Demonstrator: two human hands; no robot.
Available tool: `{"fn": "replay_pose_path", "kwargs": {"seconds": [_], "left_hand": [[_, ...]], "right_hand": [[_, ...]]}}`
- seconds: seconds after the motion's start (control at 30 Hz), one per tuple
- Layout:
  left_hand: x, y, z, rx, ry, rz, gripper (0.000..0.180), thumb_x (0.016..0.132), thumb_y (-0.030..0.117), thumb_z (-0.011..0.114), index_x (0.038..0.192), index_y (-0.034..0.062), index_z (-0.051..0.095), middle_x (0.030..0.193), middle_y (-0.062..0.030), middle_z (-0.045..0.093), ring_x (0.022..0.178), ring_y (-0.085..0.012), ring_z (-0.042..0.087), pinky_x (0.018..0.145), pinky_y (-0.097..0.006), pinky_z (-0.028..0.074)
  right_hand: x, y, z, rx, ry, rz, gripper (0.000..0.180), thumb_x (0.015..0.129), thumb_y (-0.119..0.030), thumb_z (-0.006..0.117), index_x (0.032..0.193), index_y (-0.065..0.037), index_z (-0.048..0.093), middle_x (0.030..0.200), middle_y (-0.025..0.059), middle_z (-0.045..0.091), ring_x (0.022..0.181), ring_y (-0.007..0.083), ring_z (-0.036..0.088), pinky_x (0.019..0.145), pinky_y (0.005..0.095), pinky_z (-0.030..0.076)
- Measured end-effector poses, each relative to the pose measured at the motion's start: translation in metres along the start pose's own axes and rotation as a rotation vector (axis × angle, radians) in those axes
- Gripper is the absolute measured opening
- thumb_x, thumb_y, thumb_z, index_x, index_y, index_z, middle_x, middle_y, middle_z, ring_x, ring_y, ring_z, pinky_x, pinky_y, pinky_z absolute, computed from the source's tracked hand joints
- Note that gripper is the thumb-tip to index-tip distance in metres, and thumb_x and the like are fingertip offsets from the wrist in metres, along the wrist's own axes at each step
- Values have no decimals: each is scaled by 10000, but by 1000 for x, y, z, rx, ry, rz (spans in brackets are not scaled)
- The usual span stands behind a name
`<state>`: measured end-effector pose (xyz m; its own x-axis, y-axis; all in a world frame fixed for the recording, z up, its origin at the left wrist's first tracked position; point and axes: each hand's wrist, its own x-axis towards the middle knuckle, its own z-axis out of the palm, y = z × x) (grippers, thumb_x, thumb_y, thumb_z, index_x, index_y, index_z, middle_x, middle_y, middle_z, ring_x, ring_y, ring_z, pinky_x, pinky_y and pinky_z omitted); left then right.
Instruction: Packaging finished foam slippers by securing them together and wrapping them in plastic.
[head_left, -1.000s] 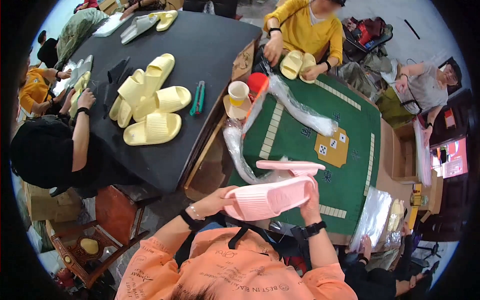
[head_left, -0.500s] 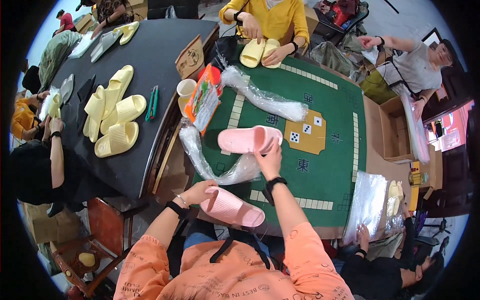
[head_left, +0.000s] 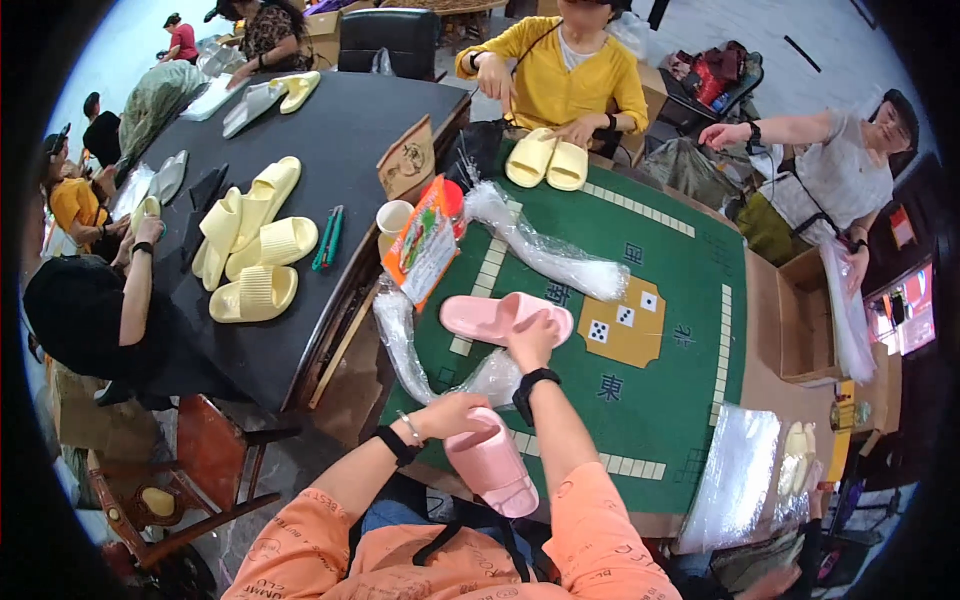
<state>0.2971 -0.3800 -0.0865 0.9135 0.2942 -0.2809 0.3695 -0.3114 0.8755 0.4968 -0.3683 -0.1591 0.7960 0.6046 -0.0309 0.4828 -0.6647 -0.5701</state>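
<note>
Close to my body, my left hand (head_left: 453, 415) is closed on the edge of a pink slide slipper (head_left: 492, 468), which hangs tilted past the table's near edge. My right hand (head_left: 533, 343) grips a second pink slipper (head_left: 475, 318) at its strap end, over the green table mat (head_left: 660, 400). Its fingertips are partly hidden by the strap. Clear plastic bags (head_left: 405, 345) lie bunched beside this slipper, and another twisted bundle of clear plastic (head_left: 560, 262) lies beyond it. An orange-and-white packet (head_left: 418, 243) stands to the left of that bundle.
Yellow slippers (head_left: 255, 295) and green-handled cutters (head_left: 328, 238) lie on the dark table at left. Across from me, a person in yellow (head_left: 610, 75) has a pale yellow pair (head_left: 548, 158). Flat plastic bags (head_left: 735, 470) and an open carton (head_left: 800, 320) are on the right.
The left-hand slipper has swung so its strap end points more downward. My right hand has shifted its hold on the other slipper, which stays over the mat. The whole view has shifted slightly.
</note>
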Motion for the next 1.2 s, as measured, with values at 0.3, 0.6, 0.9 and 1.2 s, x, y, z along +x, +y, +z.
{"fn": "replay_pose_path", "kwargs": {"seconds": [0.3,0.6,0.9,1.2], "left_hand": [[56,5,29,17,52,0,418,639,434,703,861,82,662,783,-145,644,734,-307,619,664,-384,477],[121,29,70,68,411,-169,391,650,293,727,979,105,630,923,-146,633,899,-307,595,805,-401,468],[25,-55,-14,172,1411,-896,818,563,334,798,1200,12,399,1164,-219,448,1112,-374,395,902,-454,356],[7,-144,-9,-194,1118,-882,417,693,136,647,1031,-29,465,886,-236,605,833,-381,593,757,-401,470]], "right_hand": [[84,170,-165,-104,-143,-366,393,824,-310,509,1033,19,559,980,128,605,925,260,569,785,352,442],[-28,196,-164,163,-515,-234,448,667,-44,470,1089,-120,600,1065,153,556,1053,311,463,940,370,350],[-103,96,-138,232,-165,-454,225,702,-11,553,926,-30,554,918,154,530,880,313,511,777,383,421],[-137,34,-22,660,-932,606,498,826,-481,549,980,-8,546,929,108,597,851,204,589,687,326,469]]}}
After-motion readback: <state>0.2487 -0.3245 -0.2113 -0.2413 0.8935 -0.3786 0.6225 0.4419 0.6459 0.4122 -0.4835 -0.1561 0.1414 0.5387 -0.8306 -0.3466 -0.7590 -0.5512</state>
